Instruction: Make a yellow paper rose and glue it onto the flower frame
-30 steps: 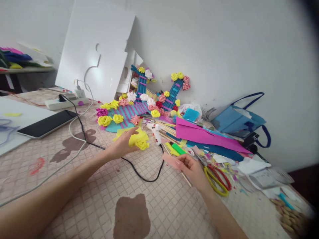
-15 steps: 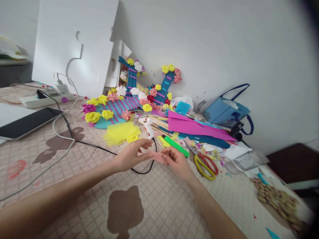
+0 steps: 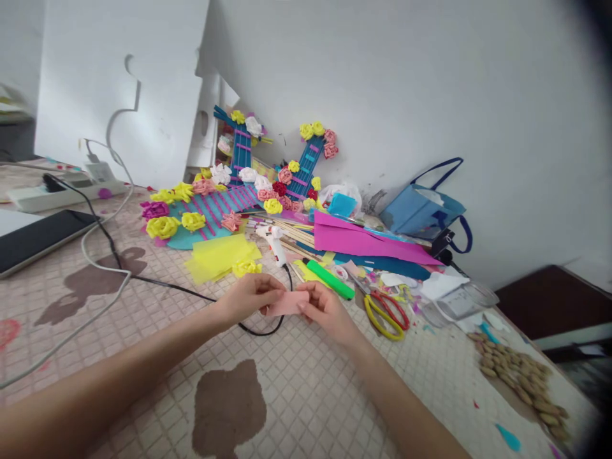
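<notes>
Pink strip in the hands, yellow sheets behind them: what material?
The pink strip, pinched by the left hand and right hand, looks like thin matte paper, possibly crepe: flat, with crisp edges. The yellow sheets look like tissue or crepe paper: matte, layered, slightly translucent.

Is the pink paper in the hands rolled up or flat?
Flat. The pink paper strip lies stretched between the left hand and right hand, each pinching one end, with no curl showing.

Left hand (image 3: pixel 246 298), right hand (image 3: pixel 329 312) and forearms are bare.
</notes>
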`<move>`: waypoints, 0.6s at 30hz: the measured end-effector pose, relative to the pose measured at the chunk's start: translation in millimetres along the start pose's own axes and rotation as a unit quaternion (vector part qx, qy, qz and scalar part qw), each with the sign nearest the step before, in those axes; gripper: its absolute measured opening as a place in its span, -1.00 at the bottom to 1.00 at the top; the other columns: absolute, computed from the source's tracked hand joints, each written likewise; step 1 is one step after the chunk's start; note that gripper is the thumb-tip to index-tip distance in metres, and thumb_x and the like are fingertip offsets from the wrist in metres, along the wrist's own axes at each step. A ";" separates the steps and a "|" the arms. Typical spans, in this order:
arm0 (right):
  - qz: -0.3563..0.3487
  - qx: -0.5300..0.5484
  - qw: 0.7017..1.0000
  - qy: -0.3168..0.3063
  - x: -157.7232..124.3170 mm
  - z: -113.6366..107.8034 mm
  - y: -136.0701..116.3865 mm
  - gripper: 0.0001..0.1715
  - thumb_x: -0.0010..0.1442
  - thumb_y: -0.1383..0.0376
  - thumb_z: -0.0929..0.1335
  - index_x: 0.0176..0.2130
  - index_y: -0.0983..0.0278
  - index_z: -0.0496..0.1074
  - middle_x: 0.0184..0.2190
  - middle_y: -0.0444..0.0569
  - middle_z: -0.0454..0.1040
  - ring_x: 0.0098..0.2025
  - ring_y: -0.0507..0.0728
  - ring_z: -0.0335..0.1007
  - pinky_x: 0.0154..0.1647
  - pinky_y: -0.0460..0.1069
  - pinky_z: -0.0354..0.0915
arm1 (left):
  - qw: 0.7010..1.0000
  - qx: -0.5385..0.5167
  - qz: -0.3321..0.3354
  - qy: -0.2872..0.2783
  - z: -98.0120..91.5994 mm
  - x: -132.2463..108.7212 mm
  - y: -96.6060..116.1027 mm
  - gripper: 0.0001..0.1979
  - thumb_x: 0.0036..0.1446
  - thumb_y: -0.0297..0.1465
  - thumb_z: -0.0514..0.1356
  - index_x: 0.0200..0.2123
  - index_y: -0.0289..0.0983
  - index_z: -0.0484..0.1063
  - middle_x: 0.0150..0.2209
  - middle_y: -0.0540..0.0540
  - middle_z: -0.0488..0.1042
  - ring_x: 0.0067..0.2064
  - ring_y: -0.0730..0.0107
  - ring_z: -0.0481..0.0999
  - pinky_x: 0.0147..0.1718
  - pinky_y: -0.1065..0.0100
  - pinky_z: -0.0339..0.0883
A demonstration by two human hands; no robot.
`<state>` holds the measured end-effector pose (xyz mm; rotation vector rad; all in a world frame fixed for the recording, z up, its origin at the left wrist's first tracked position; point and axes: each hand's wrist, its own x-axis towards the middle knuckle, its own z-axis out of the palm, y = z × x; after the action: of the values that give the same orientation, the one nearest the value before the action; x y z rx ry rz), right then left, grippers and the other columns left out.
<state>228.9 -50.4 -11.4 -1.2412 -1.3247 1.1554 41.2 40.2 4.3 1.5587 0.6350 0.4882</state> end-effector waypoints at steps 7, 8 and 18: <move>0.004 -0.010 0.999 0.053 0.9 4.2 1.3 -0.73 0.10 0.14 0.35 -0.24 0.26 0.34 -0.55 -0.20 0.33 -0.59 -0.03 0.21 -0.57 -0.10 0.17 | 0.999 -0.012 0.032 -0.020 0.2 -2.7 -7.7 -0.63 -0.12 -0.36 0.29 -0.21 -0.35 0.34 -0.38 -0.05 0.44 -0.40 0.44 0.43 -0.47 0.43 0.27; 0.006 -0.015 0.998 0.055 0.1 4.9 1.3 -0.74 0.10 0.14 0.35 -0.26 0.26 0.34 -0.57 -0.21 0.32 -0.60 -0.03 0.21 -0.58 -0.10 0.17 | 0.999 -0.001 0.033 -0.012 -0.4 -2.6 -8.3 -0.68 -0.10 -0.37 0.26 -0.24 -0.36 0.35 -0.40 -0.05 0.43 -0.42 0.45 0.42 -0.48 0.44 0.26; -0.027 -0.050 0.978 0.200 38.6 -54.8 -2.9 -0.73 0.00 0.14 0.39 -0.38 0.25 0.31 -0.67 -0.25 0.33 -0.64 -0.03 0.21 -0.63 -0.13 0.11 | 0.999 0.030 0.037 0.007 -0.9 -4.4 -7.9 -0.69 0.01 -0.32 0.20 -0.19 -0.37 0.33 -0.40 -0.10 0.47 -0.42 0.42 0.47 -0.51 0.43 0.29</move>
<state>281.9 -10.2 -1.6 -1.4150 -1.1122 0.7555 36.5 38.2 -3.2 1.6423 0.6086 0.5399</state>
